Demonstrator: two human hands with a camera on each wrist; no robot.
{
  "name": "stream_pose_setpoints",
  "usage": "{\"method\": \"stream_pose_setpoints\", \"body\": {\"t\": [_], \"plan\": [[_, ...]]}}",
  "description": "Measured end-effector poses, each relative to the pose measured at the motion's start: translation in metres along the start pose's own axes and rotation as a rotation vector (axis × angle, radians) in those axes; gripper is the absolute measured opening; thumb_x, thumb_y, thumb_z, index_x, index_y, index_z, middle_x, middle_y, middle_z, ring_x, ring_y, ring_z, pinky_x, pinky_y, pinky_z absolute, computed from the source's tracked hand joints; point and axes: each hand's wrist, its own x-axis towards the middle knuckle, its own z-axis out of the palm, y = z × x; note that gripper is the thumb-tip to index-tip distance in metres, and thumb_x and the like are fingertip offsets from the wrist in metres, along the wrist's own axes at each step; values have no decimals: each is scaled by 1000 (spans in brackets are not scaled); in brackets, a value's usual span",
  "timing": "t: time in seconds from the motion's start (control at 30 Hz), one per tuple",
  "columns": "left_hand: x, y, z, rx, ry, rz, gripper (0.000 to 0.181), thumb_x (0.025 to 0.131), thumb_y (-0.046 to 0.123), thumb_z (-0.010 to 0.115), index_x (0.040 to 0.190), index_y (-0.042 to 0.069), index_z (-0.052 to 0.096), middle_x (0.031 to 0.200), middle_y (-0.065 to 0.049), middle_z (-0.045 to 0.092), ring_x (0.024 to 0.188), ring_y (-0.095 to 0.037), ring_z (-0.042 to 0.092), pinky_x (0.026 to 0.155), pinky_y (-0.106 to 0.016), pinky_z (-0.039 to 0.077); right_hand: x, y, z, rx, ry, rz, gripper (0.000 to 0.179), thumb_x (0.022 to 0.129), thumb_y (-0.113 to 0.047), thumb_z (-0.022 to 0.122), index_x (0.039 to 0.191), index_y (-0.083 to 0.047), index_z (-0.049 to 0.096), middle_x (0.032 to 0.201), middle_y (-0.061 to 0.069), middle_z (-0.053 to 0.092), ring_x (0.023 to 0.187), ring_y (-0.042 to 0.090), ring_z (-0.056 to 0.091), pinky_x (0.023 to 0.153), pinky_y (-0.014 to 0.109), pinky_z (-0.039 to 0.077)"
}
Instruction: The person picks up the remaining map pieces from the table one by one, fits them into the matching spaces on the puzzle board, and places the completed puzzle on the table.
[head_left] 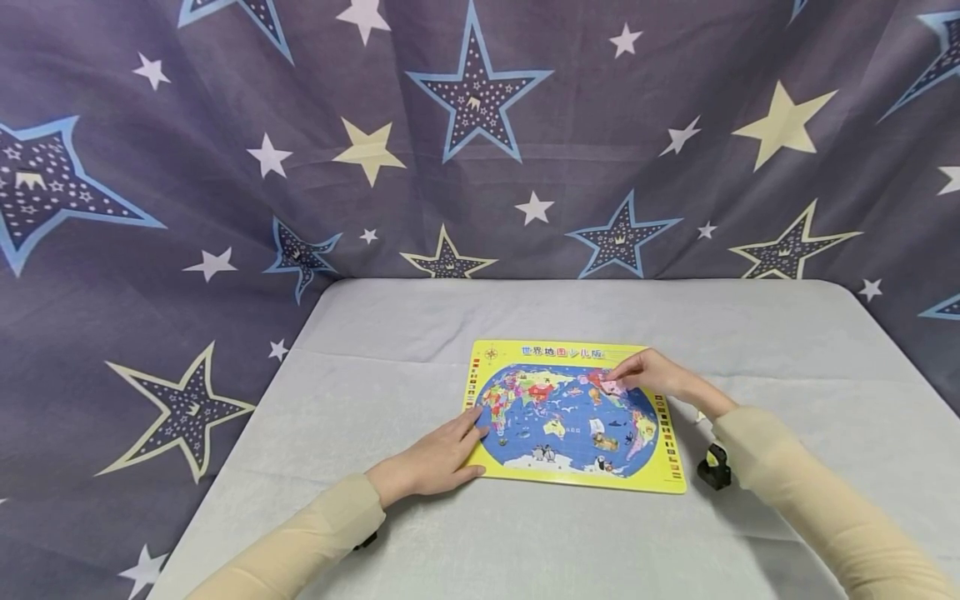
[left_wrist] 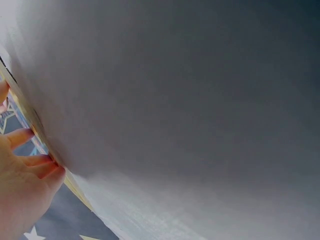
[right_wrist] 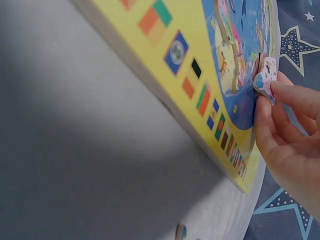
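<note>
A yellow-bordered world-map puzzle board point(head_left: 491, 457) lies flat on the table. My right hand point(head_left: 651, 373) is over its upper right part, pinching a small pink-and-white puzzle piece point(right_wrist: 267, 75) between thumb and fingers. In the right wrist view the piece is tilted and close to the map's surface; whether it touches cannot be told. My left hand point(head_left: 438, 454) rests at the board's left edge, fingertips on the border. The left wrist view shows those fingers point(left_wrist: 37, 161) fairly straight against the edge.
A pale grey cloth covers the table point(head_left: 390, 333). One small loose piece point(right_wrist: 181, 232) lies on it right of the board, mostly hidden by the right wrist in the head view. Black wrist devices point(head_left: 714, 468) hang under the sleeves. A star-patterned curtain point(head_left: 480, 200) stands behind.
</note>
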Motion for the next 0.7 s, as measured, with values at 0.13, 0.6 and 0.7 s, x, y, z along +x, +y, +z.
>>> {"method": "stream_pose_setpoints", "body": {"t": [0.13, 0.6, 0.7], "plan": [[0, 0, 0, 2, 3, 3, 60, 92, 43, 38, 137, 5, 29, 147, -17, 8, 134, -25, 11, 108, -35, 18, 1, 1, 1, -4, 0, -20, 20, 82, 3, 55, 99, 10, 64, 98, 23, 63, 79, 18, 61, 69, 23, 50], [0, 0, 0, 3, 3, 2, 60, 92, 43, 38, 137, 5, 29, 147, -16, 8, 134, -25, 11, 108, -35, 18, 2, -2, 7, -112, 44, -47, 16, 81, 4, 56, 93, 8, 66, 90, 20, 65, 72, 17, 61, 61, 23, 49], [0, 0, 0, 3, 4, 5, 60, 92, 43, 38, 137, 4, 29, 146, -17, 9, 134, -25, 11, 108, -35, 18, 1, -3, 8, -118, 55, -48, 16, 81, 5, 56, 92, 8, 66, 89, 20, 65, 71, 18, 61, 60, 23, 49]]}}
